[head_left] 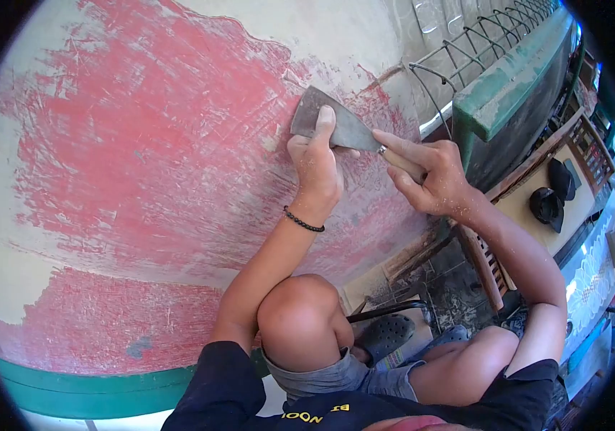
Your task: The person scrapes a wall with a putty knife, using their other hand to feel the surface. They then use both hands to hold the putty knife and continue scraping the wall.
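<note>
A metal scraper (333,122) with a wide grey blade lies flat against a wall (142,158) of worn red paint over pale plaster. My left hand (316,164) presses its fingers on the blade. A black bead bracelet (303,220) circles that wrist. My right hand (429,176) grips the scraper's handle, index finger stretched along it toward the blade. Both hands and forearms are dusted with pale powder. My bent knees show below the hands.
A green painted band (92,391) runs along the wall's base. A green ledge with a wire rack (480,50) stands to the right of the scraper. A wooden stool (537,208) holds two dark objects. Grey sandals (386,337) cover my feet.
</note>
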{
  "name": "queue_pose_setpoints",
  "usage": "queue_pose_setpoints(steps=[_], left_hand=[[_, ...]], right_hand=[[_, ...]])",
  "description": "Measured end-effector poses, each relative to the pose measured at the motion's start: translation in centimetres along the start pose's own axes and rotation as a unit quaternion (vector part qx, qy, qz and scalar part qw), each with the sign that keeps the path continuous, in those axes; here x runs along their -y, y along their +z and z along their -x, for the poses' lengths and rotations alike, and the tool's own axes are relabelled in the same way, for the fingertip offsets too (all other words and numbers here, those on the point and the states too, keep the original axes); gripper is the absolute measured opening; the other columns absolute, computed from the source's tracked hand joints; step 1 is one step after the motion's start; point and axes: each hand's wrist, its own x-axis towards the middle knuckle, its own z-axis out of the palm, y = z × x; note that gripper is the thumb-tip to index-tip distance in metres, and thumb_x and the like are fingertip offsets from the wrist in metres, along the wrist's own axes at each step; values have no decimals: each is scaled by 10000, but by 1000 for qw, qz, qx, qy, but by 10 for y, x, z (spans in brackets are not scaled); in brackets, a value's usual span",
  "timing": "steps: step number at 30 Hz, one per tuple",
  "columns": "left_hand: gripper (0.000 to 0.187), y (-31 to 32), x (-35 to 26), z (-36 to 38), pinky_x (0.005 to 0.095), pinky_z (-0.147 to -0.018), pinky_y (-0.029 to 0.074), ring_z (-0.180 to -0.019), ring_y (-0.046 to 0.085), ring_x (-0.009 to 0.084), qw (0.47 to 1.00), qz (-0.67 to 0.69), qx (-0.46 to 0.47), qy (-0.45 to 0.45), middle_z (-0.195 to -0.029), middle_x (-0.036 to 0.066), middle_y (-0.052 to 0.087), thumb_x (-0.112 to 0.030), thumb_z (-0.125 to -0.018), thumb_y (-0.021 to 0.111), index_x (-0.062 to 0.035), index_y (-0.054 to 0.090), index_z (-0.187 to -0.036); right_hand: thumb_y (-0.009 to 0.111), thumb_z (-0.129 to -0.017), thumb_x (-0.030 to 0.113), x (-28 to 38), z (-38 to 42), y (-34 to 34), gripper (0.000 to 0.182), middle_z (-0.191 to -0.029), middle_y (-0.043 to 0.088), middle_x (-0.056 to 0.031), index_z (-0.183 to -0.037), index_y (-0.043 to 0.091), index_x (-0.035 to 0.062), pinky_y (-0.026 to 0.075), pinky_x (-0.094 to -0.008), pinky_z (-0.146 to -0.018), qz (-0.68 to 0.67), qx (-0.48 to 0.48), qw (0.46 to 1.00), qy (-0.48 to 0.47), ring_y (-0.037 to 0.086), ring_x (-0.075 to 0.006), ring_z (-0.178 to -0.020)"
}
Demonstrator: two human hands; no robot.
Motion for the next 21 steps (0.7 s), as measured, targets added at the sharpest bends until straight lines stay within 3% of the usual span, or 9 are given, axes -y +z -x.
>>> queue_pose_setpoints(steps=[3,6,13,16,19,21], left_hand=[[224,0,-6,-3,303,-480,534,-694,685,147,999,29,2,16,-866,54,707,-243,-1033,646,-25,680,-995],[214,0,0,0,304,-473,524,-693,682,142,1000,15,1,2,-860,48,703,-240,-1032,650,-31,680,-992],[218,0,-9,-3,297,-461,519,-680,680,138,999,18,-20,29,-860,49,704,-236,-1026,656,-28,680,-967],[210,3,-4,3,296,-453,509,-661,669,136,1000,-10,-29,-3,-848,47,699,-233,-1022,661,-36,675,-950],[167,2,-4,8,286,-512,487,-729,676,145,998,-53,-17,-38,-893,35,696,-252,-1027,647,-86,659,-1046],[171,1,-13,2,291,-468,491,-679,668,136,1000,-5,-13,-17,-849,38,692,-229,-1027,650,-63,669,-991]], right_hand=[[703,-804,181,6,-10,1,566,-669,667,-170,-1366,684,125,560,-403,-574,11,-12,1000,24,667,-351,-555],[666,-836,74,6,-3,-1,566,-595,588,-155,-1400,641,28,499,-352,-551,19,14,1000,13,643,-273,-510],[671,-838,87,9,-7,0,561,-627,607,-165,-1395,643,32,499,-354,-549,-8,-5,1000,13,656,-301,-532],[674,-837,90,16,1,0,564,-642,617,-169,-1398,641,37,500,-352,-552,14,10,999,37,660,-312,-544],[679,-836,93,8,5,4,568,-643,618,-171,-1400,640,41,503,-351,-556,-21,-5,999,40,660,-313,-543],[680,-835,93,14,1,2,569,-651,627,-169,-1399,639,36,509,-348,-564,0,5,999,45,662,-312,-545]])
